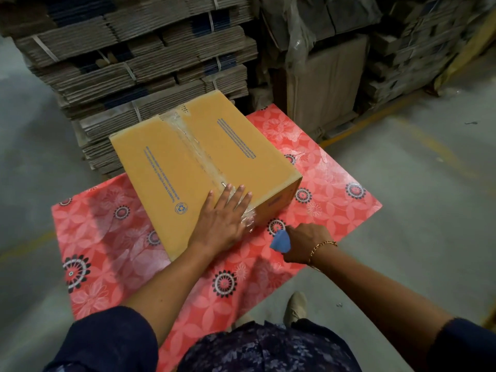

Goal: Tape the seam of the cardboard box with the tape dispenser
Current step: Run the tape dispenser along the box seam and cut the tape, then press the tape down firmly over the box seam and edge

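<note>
A closed tan cardboard box point(204, 159) lies on a red flowered table point(335, 200). Clear tape point(198, 151) runs along the box's centre seam from the far edge to the near edge and hangs crumpled over the near corner. My left hand point(222, 218) lies flat with fingers spread on the near end of the seam, pressing the tape down. My right hand point(306, 242) is just right of the box's near corner, low over the table, closed around a blue tape dispenser point(280, 241), of which only a small blue part shows.
Tall stacks of bundled flat cardboard point(139, 57) stand right behind the table. Plastic-wrapped piles point(335, 65) fill the back right. Grey concrete floor point(418, 162) with yellow lines lies to the right. My shoe point(295, 308) is near the table's front edge.
</note>
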Motion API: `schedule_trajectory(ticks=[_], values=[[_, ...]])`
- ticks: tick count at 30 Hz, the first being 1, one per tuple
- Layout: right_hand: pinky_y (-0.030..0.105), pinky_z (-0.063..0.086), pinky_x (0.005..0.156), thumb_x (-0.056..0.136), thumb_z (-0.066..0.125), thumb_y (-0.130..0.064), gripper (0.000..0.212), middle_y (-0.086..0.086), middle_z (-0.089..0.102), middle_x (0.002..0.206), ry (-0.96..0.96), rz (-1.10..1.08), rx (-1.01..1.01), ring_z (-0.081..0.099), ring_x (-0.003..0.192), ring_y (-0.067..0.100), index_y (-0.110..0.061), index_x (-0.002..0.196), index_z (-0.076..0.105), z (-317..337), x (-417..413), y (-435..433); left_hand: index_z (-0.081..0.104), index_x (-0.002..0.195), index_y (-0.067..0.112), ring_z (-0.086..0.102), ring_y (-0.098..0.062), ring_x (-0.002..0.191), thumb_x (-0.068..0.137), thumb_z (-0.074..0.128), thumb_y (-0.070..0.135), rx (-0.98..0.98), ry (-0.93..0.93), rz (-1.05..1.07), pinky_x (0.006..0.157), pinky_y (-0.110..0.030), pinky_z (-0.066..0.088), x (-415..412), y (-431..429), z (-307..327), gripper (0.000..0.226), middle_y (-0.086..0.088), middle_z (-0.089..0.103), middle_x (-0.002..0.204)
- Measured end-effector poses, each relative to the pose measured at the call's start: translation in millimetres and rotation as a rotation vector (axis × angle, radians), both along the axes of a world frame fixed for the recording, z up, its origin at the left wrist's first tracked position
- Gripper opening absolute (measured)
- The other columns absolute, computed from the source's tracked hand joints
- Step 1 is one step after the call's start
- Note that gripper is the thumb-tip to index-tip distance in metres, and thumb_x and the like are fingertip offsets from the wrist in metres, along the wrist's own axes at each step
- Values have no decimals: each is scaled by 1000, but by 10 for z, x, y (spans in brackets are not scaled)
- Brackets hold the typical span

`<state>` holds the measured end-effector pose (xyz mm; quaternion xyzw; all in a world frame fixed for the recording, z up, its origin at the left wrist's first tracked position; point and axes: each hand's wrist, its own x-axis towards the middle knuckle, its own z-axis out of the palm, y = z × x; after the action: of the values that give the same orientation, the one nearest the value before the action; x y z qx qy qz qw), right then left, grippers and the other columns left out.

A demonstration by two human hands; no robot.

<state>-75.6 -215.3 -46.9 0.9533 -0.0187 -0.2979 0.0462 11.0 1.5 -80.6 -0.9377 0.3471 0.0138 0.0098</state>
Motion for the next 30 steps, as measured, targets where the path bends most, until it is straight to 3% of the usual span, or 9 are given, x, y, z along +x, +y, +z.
schedule_trajectory(ticks=[4,7,10,15,21,23,26,28,30], values=[[32,42,61,76,46,-83,87,8,69,107,-166,71,82,69,91,33,-24,140,39,-208,-226,-56,25,161,25,27,-29,155,97,37,43,-18,-4,5,120,-61,25,8,5,24,68,-2,27,169],[38,51,73,89,39,-67,74,9,64,121,-232,112,249,66,99,35,-25,148,29,-327,-305,-63,25,161,25,26,-28,155,94,37,42,-11,-7,1,120,-61,24,-5,7,18,71,-2,26,170],[42,44,91,92,47,-49,65,8,60,129,-311,321,276,60,113,32,-25,151,30,-484,-359,-38,23,162,26,24,-28,156,90,38,42,-11,2,4,120,-61,22,13,22,29,75,-1,23,171],[42,45,79,89,56,-28,61,4,64,104,-475,493,197,57,86,26,-22,147,39,-813,-413,15,22,162,27,22,-27,157,95,37,50,-9,-1,3,121,-61,23,23,23,20,73,-1,22,171],[44,46,86,86,49,-38,61,0,66,109,-474,362,259,60,99,26,-23,145,39,-921,-469,67,20,163,27,20,-27,158,94,33,50,-10,-4,0,122,-61,21,9,24,32,74,-1,19,172],[42,45,86,83,49,-50,51,-2,66,109,-518,217,323,60,102,24,-24,125,57,-816,-451,43,20,163,27,19,-28,158,93,31,49,-14,0,0,122,-61,21,11,24,37,74,-1,18,172],[33,49,71,87,57,-50,27,-6,66,89,-572,-400,673,62,80,15,-25,94,65,-575,-287,87,19,163,26,17,-28,158,93,30,48,-12,1,0,122,-61,20,10,22,33,75,-1,16,172],[28,52,60,90,64,-40,21,-1,70,84,-336,-891,1146,66,71,14,-20,92,68,-411,-54,139,18,163,26,17,-28,158,93,30,49,-8,-1,-4,122,-61,20,13,27,30,74,-2,16,172],[19,47,53,93,64,-31,16,0,68,83,-179,-1092,1385,63,69,13,-17,87,68,-321,145,201,19,163,26,18,-29,158,95,32,48,-8,-1,-7,121,-62,21,17,36,19,73,-2,16,172]])
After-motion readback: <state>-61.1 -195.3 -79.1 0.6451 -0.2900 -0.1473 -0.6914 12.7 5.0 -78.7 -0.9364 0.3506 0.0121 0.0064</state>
